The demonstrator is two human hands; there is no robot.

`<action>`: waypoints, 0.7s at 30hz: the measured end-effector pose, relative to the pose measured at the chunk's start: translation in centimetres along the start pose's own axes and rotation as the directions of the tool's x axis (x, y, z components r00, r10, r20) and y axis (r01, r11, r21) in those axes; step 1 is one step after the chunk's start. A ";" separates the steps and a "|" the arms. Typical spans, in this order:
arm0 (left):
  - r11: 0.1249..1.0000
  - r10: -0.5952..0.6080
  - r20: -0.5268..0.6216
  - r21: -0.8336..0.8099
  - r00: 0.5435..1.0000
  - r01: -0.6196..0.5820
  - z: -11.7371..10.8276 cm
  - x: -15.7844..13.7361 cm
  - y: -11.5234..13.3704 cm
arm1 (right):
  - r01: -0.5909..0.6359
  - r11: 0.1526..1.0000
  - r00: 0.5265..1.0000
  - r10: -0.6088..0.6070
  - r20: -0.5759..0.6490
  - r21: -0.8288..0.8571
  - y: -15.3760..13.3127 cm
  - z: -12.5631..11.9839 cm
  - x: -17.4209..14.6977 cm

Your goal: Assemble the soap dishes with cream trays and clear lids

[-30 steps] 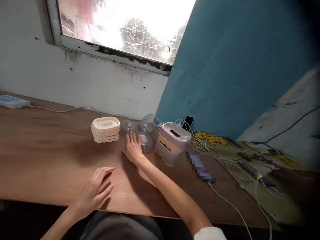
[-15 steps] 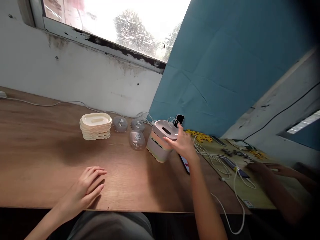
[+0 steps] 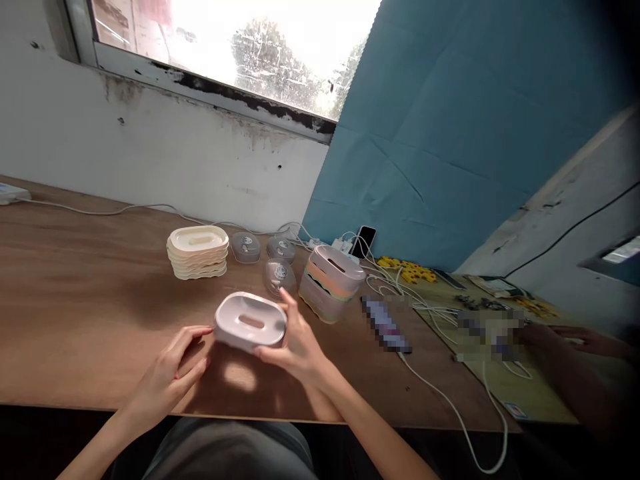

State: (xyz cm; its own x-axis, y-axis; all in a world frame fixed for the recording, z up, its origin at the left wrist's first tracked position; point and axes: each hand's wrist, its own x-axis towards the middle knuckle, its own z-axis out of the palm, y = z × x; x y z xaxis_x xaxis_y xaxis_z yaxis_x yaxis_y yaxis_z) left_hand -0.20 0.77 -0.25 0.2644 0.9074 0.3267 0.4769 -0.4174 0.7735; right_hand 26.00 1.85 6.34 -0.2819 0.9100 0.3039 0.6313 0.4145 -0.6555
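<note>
and here's the right hand, its grip clamped on the right end of a pale oval piece, thumb in front, fingers behind! the slotted piece sits over the front half of the bench, between both hands. over at its left end, the left hand, thumb and fingers apart, fingertips right beside the rim; contact, i can't tell. behind, a cream stack stands on the left, three clear containers cluster in the middle, and a pastel stack rises on the right, a blurred phone lying beside it.
</note>
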 end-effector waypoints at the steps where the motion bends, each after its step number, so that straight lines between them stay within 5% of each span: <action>1: 0.999 -0.031 -0.030 -0.025 0.999 0.030 0.0 0.0 -0.2 | -0.029 0.999 0.993 0.024 0.115 0.039 0.3 0.7 -0.3; 3: 0.995 -0.090 -0.064 -0.059 0.994 0.086 0.0 0.0 -0.5 | -0.061 0.996 0.966 0.041 0.256 0.070 0.8 1.4 -0.3; 5: 0.991 -0.116 -0.058 -0.074 0.992 0.112 0.2 -0.2 -0.8 | -0.021 0.998 0.964 0.006 0.267 0.053 1.2 1.3 0.4; 8: 0.996 -0.086 -0.062 -0.018 0.994 0.085 0.4 -0.3 -0.9 | 0.032 0.990 0.995 -0.019 0.094 -0.141 1.6 1.1 2.5; 11: 0.978 0.038 -0.098 0.208 0.994 -0.017 -0.1 0.9 -0.4 | -0.110 0.871 0.993 0.079 -0.083 -0.479 2.5 1.4 5.3; 16: 0.853 0.165 -0.096 0.514 0.982 -0.094 -4.4 7.8 1.6 | -0.243 0.777 0.970 0.181 -0.164 -0.580 4.8 2.4 9.3; 21: 0.815 0.103 -0.278 0.574 0.955 0.078 -7.4 15.4 0.7 | -0.232 0.767 0.973 0.175 -0.152 -0.598 5.3 3.1 10.4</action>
State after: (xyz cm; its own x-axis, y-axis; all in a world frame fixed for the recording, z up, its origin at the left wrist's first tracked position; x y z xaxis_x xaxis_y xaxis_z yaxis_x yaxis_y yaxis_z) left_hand -2.04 14.79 9.34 0.0692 0.8370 0.5428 0.8906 -0.2970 0.3445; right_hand 24.16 13.56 3.91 -0.0538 0.9567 0.2860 0.9817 0.1030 -0.1599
